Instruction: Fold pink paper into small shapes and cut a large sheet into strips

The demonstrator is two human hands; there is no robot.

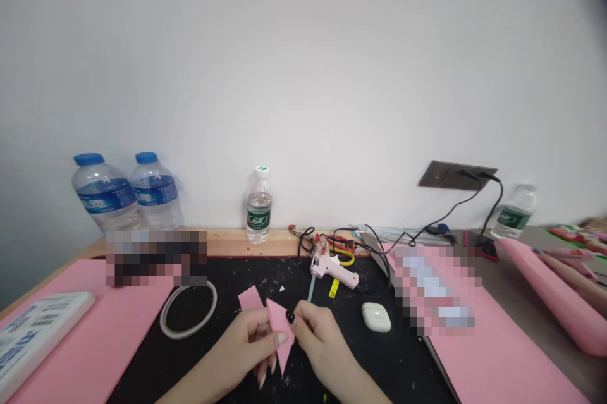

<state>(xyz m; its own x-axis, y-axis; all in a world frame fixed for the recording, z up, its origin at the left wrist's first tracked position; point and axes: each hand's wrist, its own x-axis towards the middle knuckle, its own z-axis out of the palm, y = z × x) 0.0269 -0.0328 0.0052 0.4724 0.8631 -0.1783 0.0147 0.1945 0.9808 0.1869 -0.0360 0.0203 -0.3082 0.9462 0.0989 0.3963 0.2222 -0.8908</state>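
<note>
My left hand [251, 341] is closed on a folded, pointed piece of pink paper [281, 334], its thumb lying along the near part. The thumb and fingers of my right hand [320, 334] pinch the same piece at its right edge. A second pink strip [250, 298] shows just beyond my left hand; whether it joins the held piece I cannot tell. Past my right hand lies a pale pink glue gun [334, 271] with a glue stick [311, 289] by it. All this is over a black mat [227, 360].
A roll of tape [188, 309] lies left, a white earphone case [376, 317] right. Pink sheets [137, 322] flank the mat. Bottles [259, 211] stand along the wall, and cables run to a socket [458, 175]. At far right, another person's hand [569, 277] is by a curved pink sheet [545, 296].
</note>
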